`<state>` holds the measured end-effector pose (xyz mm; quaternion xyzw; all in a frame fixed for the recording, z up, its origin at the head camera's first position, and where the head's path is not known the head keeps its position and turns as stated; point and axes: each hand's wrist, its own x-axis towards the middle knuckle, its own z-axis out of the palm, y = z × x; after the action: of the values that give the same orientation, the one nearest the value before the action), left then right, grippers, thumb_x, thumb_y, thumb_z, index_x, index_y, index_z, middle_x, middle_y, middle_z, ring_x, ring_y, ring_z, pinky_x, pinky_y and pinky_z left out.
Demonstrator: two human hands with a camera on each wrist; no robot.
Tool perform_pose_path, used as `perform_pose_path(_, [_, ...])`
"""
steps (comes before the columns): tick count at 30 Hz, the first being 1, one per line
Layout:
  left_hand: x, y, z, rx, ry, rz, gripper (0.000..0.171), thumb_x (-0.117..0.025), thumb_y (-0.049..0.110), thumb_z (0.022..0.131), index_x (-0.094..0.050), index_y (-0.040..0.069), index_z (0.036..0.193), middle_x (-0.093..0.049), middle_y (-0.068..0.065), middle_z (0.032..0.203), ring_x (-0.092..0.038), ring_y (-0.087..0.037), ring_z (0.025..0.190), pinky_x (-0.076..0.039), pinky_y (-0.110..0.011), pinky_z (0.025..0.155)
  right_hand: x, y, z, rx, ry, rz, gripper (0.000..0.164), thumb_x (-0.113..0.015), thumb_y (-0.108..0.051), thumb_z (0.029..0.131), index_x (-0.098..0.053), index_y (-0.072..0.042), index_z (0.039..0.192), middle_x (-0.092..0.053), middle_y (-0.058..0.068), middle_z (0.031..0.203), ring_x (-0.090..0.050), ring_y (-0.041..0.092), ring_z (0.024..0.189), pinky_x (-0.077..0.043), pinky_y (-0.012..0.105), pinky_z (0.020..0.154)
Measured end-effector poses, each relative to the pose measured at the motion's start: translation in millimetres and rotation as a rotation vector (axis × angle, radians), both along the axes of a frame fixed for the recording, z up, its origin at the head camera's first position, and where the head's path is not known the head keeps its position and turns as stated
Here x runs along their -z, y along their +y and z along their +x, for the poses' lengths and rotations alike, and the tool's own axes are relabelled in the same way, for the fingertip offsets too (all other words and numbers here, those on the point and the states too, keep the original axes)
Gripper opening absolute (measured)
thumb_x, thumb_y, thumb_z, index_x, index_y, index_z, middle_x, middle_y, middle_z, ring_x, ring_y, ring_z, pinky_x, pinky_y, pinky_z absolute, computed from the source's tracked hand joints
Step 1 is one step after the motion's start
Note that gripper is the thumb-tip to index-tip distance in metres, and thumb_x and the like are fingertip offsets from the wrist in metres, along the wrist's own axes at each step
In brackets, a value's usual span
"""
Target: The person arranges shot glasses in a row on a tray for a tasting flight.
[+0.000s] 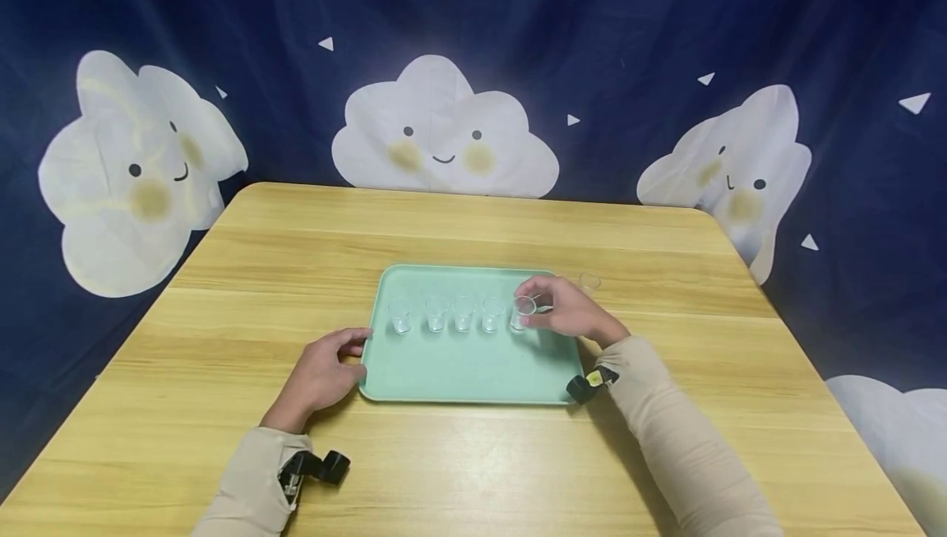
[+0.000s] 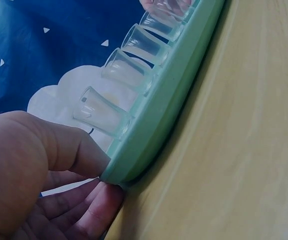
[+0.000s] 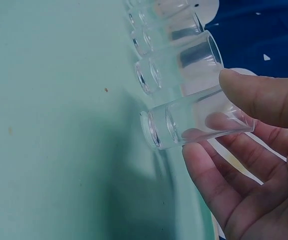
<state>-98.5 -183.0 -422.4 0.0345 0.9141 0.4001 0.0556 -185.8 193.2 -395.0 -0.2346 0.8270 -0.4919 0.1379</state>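
Observation:
My right hand [image 1: 565, 307] holds a clear shot glass [image 3: 198, 120] by its sides, between thumb and fingers. The glass is upright, its base right at the surface of the mint-green tray [image 1: 473, 372], near the right end. To its left stands a row of several similar glasses [image 1: 463, 315] on the tray, mouths up. At the tray's left edge is my left hand [image 1: 323, 374], with thumb and fingertips resting against the rim and a gap between them. In the left wrist view the thumb [image 2: 79, 150] touches the tray's corner.
Another clear glass [image 1: 589, 280] stands on the wooden table [image 1: 296, 274], just past the tray's right end and partly hidden by my right hand. A dark blue curtain [image 1: 473, 11] with cloud faces hangs behind the table.

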Motion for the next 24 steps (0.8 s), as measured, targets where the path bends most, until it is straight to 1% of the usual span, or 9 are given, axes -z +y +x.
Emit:
perform_pose_path(8, [1.1, -0.2, -1.3, 0.000, 0.010, 0.003, 0.053, -0.061, 0.004, 0.077, -0.059, 0.003, 0.130, -0.066, -0.012, 0.112, -0.061, -0.028, 0.104, -0.047, -0.045, 0.087, -1.0, -2.4, 0.6, 0.001, -0.032, -0.003, 0.034, -0.073, 0.002, 0.080, -0.061, 0.005, 0.111, -0.062, 0.017, 0.108, -0.060, 0.033, 0.104, -0.050, 0.041, 0.090])
perform_pose_path(15, [0.9, -0.4, -1.0, 0.005, 0.009, 0.024, 0.053, -0.061, 0.003, 0.077, -0.059, 0.002, 0.130, -0.066, -0.014, 0.114, -0.061, -0.030, 0.106, -0.048, -0.045, 0.087, -0.2, -2.7, 0.7, 0.008, -0.053, -0.008, 0.034, -0.072, 0.001, 0.081, -0.059, 0.005, 0.112, -0.061, 0.017, 0.112, -0.059, 0.034, 0.110, -0.049, 0.042, 0.092])
perform_pose_path(20, [1.7, -0.6, -0.5, 0.008, 0.010, 0.022, 0.053, -0.061, 0.003, 0.078, -0.059, 0.002, 0.131, -0.066, -0.014, 0.114, -0.061, -0.030, 0.106, -0.048, -0.046, 0.088, -4.0, -2.3, 0.6, 0.011, -0.065, -0.007, 0.036, -0.073, 0.001, 0.081, -0.059, 0.006, 0.113, -0.060, 0.019, 0.116, -0.057, 0.036, 0.113, -0.049, 0.041, 0.093])
perform_pose_path(24, [1.9, -0.7, -0.8, 0.006, 0.011, 0.013, 0.053, -0.061, 0.003, 0.078, -0.059, 0.002, 0.130, -0.066, -0.014, 0.114, -0.061, -0.030, 0.106, -0.047, -0.047, 0.089, -8.6, 0.1, -0.2, 0.011, -0.083, -0.044, 0.037, -0.072, 0.003, 0.081, -0.058, 0.008, 0.115, -0.058, 0.023, 0.120, -0.056, 0.038, 0.115, -0.049, 0.041, 0.093])
